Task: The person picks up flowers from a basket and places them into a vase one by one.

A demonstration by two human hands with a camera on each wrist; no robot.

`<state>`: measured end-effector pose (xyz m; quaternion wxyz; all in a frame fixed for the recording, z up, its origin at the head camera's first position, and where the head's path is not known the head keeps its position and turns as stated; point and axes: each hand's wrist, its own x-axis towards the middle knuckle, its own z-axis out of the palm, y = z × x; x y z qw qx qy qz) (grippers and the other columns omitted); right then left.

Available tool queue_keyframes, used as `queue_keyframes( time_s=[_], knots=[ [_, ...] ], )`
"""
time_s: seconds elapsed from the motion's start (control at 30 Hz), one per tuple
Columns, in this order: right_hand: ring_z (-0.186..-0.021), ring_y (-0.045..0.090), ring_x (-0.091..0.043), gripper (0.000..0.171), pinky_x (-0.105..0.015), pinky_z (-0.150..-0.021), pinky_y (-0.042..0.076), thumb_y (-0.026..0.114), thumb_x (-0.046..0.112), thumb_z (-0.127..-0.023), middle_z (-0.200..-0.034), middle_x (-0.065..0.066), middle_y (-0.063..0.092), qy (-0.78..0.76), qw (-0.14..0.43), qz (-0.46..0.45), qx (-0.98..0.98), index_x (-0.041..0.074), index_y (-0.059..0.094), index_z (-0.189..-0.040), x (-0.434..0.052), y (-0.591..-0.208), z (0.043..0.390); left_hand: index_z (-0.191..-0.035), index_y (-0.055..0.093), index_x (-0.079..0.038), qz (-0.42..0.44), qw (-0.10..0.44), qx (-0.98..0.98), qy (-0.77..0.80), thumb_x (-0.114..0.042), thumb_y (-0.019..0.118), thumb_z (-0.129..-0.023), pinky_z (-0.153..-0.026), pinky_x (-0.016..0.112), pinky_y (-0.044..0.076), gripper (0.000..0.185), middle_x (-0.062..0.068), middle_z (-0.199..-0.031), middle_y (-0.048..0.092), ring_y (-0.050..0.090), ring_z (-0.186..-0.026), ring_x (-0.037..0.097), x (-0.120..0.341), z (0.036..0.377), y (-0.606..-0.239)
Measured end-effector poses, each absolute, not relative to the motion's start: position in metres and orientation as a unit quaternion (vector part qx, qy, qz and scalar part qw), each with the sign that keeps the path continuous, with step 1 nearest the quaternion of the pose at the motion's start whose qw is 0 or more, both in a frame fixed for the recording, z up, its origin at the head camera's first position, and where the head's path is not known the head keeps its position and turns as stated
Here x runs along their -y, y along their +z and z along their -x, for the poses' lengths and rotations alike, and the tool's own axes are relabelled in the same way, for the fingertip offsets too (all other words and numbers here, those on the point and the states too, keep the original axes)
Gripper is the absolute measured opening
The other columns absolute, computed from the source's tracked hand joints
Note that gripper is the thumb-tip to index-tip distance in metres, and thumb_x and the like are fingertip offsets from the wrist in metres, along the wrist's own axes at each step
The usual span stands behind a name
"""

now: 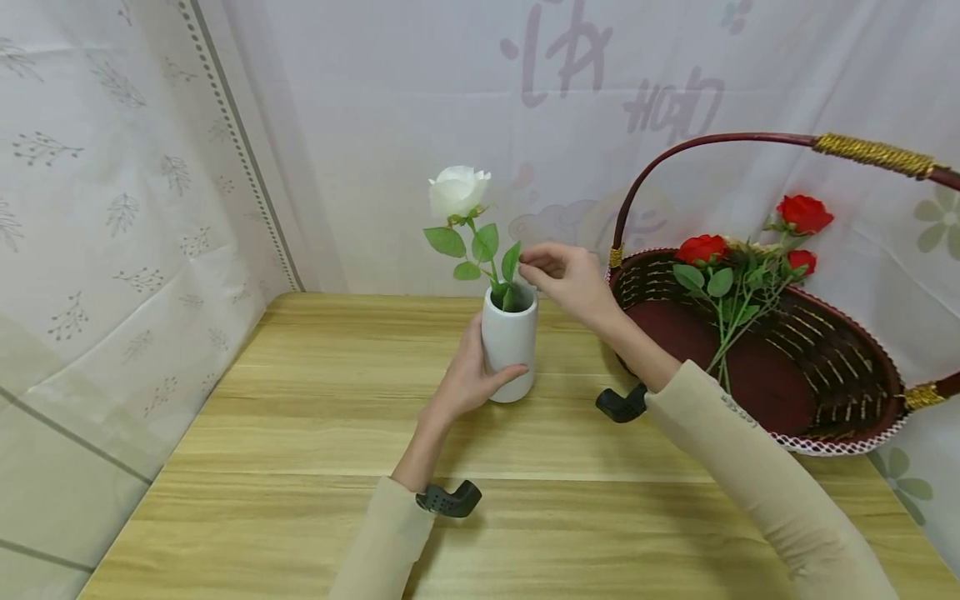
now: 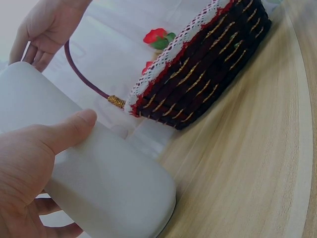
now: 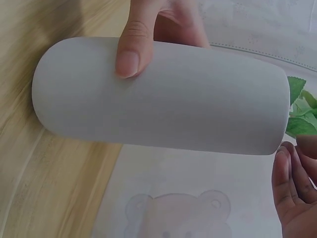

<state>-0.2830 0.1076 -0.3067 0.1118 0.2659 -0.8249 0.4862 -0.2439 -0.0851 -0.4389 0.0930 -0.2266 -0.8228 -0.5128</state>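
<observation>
A white vase [image 1: 511, 354] stands upright on the wooden table, and my left hand [image 1: 474, 375] grips its side, the thumb across the front. From its mouth rises a white rose [image 1: 457, 192] with green leaves, leaning left; the lower stem is hidden inside. Beside the vase's rim is my right hand [image 1: 573, 279], its fingertips close to one leaf [image 1: 511, 261]. In the right wrist view those loosely bent fingers [image 3: 282, 171] are near the rim, with nothing visible held between them. The left thumb [image 2: 74, 130] lies against the vase in the left wrist view.
At the right sits a dark woven basket [image 1: 843, 367] with a tall arched handle [image 1: 720, 140] and white lace trim. Several red roses [image 1: 804, 214] lean inside it. Patterned pale cloth [image 1: 375, 150] hangs behind the wooden table [image 1: 315, 400].
</observation>
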Motion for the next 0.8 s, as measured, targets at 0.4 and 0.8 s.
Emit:
queue_keyframes(
  time_s=[0.4,0.8],
  knots=[
    [-0.087,0.07,-0.023,0.024,-0.026,-0.075,0.055,0.07,0.019,-0.097,-0.103,-0.011,0.074,0.48,0.125,-0.258,0.829,0.0,0.073,-0.113,-0.117,-0.313,0.275,-0.157,0.018,-0.017,0.218,0.093,0.828,-0.509,-0.027,0.086,-0.084,-0.104,0.048,0.042,0.1,0.01,-0.145,0.04,0.048,-0.127,0.026,0.085,0.243,-0.439],
    [-0.084,0.068,-0.02,0.022,-0.024,-0.073,0.053,0.07,0.019,-0.097,-0.098,-0.009,0.073,0.463,0.148,-0.254,0.836,0.004,0.073,-0.113,-0.134,-0.32,0.268,-0.157,0.019,-0.016,0.211,0.091,0.826,-0.514,-0.026,0.086,-0.083,-0.106,0.048,0.041,0.101,0.011,-0.145,0.041,0.048,-0.127,0.026,0.084,0.242,-0.437]
  ],
)
